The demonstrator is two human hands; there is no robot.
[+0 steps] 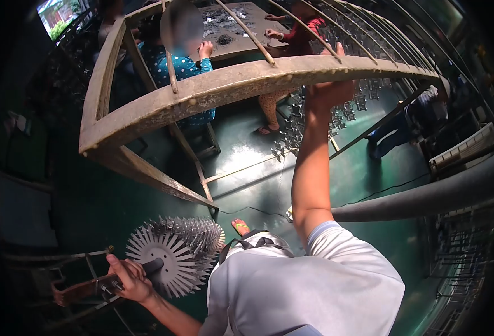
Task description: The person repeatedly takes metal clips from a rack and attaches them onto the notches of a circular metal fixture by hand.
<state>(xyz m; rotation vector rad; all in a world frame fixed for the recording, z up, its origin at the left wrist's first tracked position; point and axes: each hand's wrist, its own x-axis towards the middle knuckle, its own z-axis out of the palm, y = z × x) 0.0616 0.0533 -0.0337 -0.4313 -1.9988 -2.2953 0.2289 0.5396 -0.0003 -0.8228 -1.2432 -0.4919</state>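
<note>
My left hand [130, 281] is closed at the dark shaft end [155, 265] of a roller built from toothed metal discs [163, 257], its thumb raised. Beside those fingers runs a rusty metal bar [70, 291] with bolts. My right arm stretches forward to a large metal rack [202, 92]. There, my right hand [329, 94] is behind the rack's thick front bar; a fingertip or thumb shows above it, and the bar hides most fingers. Close to this hand, many small metal parts [294, 123] hang in rows from the rack.
Beyond the rack, people sit at a table [247, 45] with piles of dark small parts. A person in jeans [395, 131] is at the right. A thick grey pipe [426, 193] crosses on the right. A cable [258, 209] lies on the green floor.
</note>
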